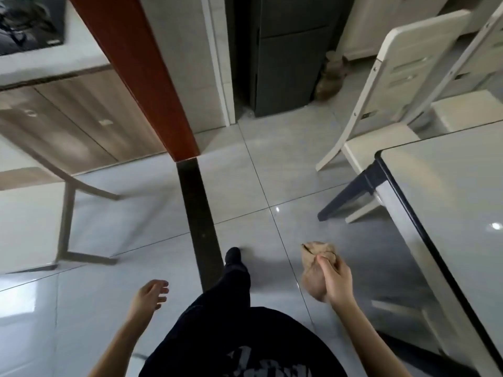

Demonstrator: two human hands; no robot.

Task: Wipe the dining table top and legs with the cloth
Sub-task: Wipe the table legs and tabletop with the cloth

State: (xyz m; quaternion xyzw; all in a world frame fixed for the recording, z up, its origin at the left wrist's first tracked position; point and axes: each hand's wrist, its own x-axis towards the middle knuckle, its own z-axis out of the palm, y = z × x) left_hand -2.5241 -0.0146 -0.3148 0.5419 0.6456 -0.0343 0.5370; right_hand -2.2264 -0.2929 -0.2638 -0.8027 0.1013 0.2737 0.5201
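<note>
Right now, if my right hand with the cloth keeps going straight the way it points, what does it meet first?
Probably nothing: the right hand, bunching the cloth, points over bare floor, left of the dining table. Depth is unclear.

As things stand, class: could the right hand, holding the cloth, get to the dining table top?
Probably yes. The right hand grips the cloth beside the table top, with only open floor between them.
</note>
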